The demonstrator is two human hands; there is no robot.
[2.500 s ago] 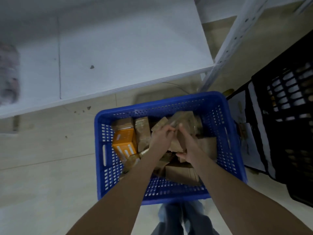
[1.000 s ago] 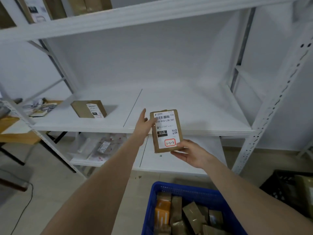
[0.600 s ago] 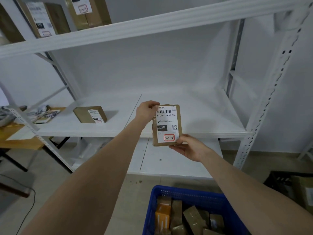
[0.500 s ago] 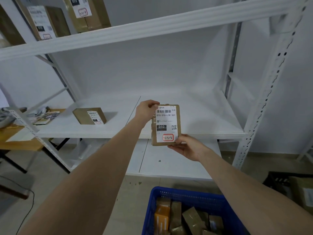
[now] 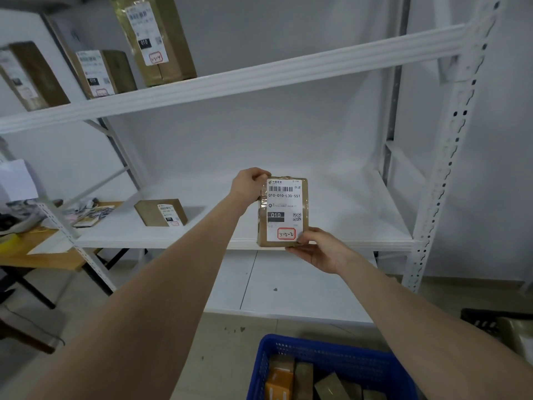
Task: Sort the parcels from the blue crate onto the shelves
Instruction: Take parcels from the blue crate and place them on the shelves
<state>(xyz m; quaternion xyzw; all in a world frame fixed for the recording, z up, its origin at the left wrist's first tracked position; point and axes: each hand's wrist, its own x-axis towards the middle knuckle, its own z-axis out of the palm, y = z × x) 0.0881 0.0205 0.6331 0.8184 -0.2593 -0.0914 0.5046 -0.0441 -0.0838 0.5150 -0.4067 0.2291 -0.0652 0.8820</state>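
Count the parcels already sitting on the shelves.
4. Three stand on the upper shelf: left parcel, middle parcel, tall parcel. One flat parcel lies on the middle shelf. Others may sit beyond the left edge.

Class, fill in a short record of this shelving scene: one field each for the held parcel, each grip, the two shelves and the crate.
held parcel: brown, upright, label facing the camera, printed 010-010-L30-551
left grip: holds its top left corner
right grip: holds its bottom right corner, thumb on the label
middle shelf: one brown parcel lying flat at the left
top shelf: three labelled parcels standing at the left
blue crate: bottom of the view, holds more parcels, one orange
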